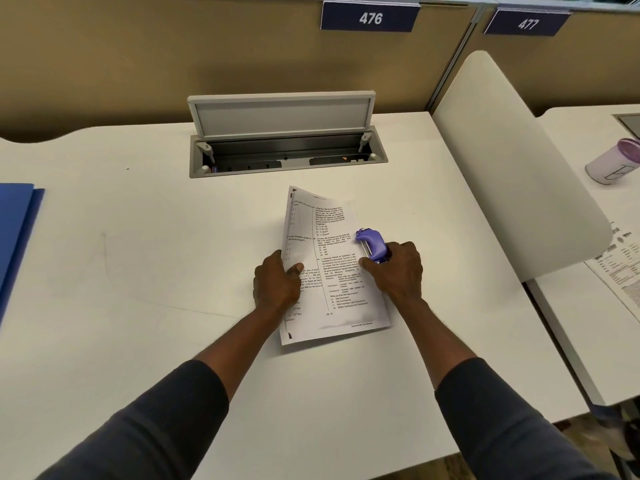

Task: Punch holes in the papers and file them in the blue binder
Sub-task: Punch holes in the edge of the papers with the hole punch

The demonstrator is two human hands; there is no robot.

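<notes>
Punching stage underway: right hand is closing around the purple hole punch, seated on the right edge of the papers at mid-desk. Left hand is pinching the sheets' left edge, thumb on top. No holes are visible yet; cannot tell if any exist. Blue binder is lying well apart at far left, so filing is remaining.

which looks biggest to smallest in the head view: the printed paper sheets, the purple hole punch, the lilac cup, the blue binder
1. Printed paper sheets
2. Blue binder, cut off by the frame edge, so its rank is unsure
3. Lilac cup, farther away
4. Purple hole punch, partly covered by the right hand
</notes>
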